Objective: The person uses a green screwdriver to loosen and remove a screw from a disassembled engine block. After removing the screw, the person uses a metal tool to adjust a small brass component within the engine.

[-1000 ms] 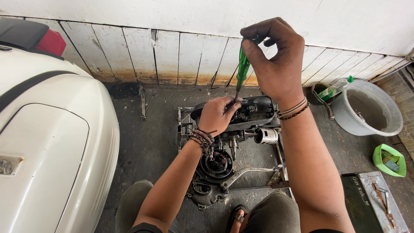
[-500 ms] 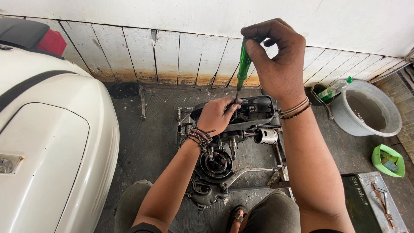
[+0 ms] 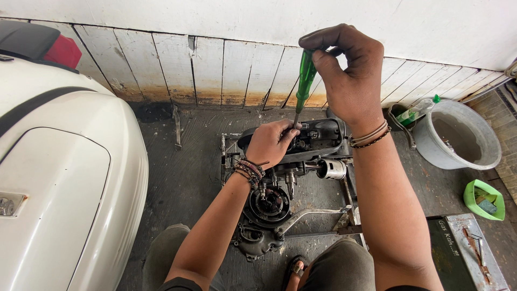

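A dark, greasy scooter engine (image 3: 285, 183) lies on the grey floor between my knees, with a shiny piston (image 3: 331, 168) sticking out on its right. My right hand (image 3: 344, 75) is raised above it, fingers closed round the green handle of a screwdriver (image 3: 305, 81) that points down into the engine's top. My left hand (image 3: 272, 141) rests on the engine's upper part and pinches the screwdriver's shaft near its tip. Beaded bracelets circle both wrists.
A white scooter body (image 3: 59, 178) with a red tail light fills the left side. A grey bucket (image 3: 463, 143) with a green-capped bottle stands at right, a small green tub (image 3: 484, 199) below it, and a metal toolbox (image 3: 468, 253) at lower right. A white plank wall (image 3: 215, 70) runs behind.
My right hand with the screwdriver has barely shifted; the left hand stays on the shaft at the engine's top.
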